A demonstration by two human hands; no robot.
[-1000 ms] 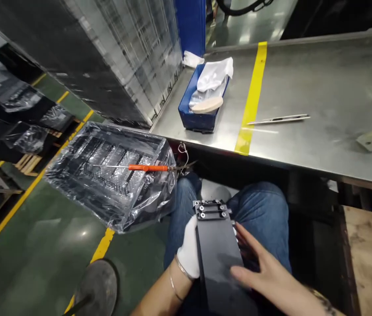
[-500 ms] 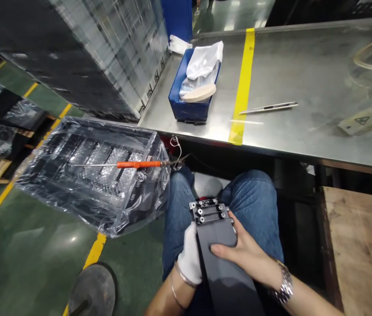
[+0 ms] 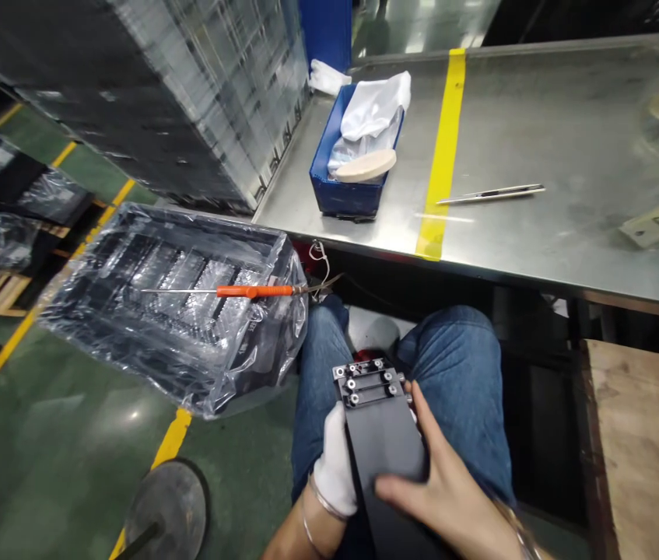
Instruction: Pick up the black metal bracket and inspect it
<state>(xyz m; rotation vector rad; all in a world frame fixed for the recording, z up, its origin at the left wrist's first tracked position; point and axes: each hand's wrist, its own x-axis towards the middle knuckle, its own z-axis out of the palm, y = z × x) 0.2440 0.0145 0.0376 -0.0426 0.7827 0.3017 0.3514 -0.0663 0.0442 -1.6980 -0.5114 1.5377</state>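
The black rectangular part [image 3: 384,443] rests lengthwise on the person's lap, its screwed end plate [image 3: 369,381] pointing away. The gloved left hand [image 3: 336,463] clasps its left edge. The bare right hand [image 3: 443,486] lies across its top face, thumb over the surface, fingers wrapping the right edge.

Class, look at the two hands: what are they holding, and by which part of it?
Both hold the long black block on the lap: the gloved left hand grips its left edge, the bare right hand its right edge and top face.
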